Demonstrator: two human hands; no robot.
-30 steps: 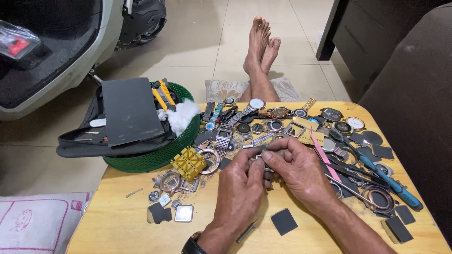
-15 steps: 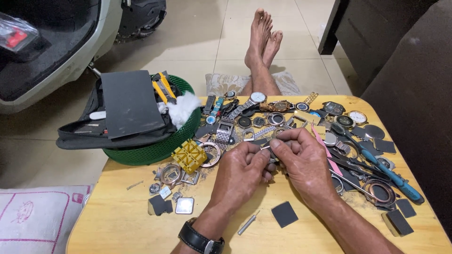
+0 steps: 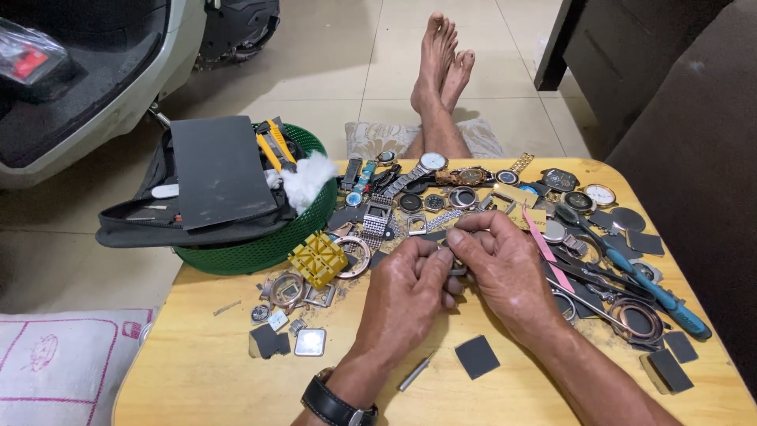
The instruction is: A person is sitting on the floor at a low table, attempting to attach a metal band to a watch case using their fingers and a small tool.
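Here, going left to right, you have one round green plastic basket (image 3: 260,254) holding one black zip pouch (image 3: 158,225) with a dark grey flat board (image 3: 219,169) on it, then one yellow square plastic block (image 3: 318,259) on the pale wooden table (image 3: 197,379). Your left hand (image 3: 410,296) and right hand (image 3: 501,264) meet over the table's middle, both closed by the fingertips on a small metal watch part (image 3: 457,270), mostly hidden between them. You seem to be mid-step, fitting or working that part; the next move likely calls for fine finger pressure. Two hands, one black wristwatch (image 3: 335,405) on your left wrist, one blue-handled tool (image 3: 654,288) at right; the loose watches are too many to count.
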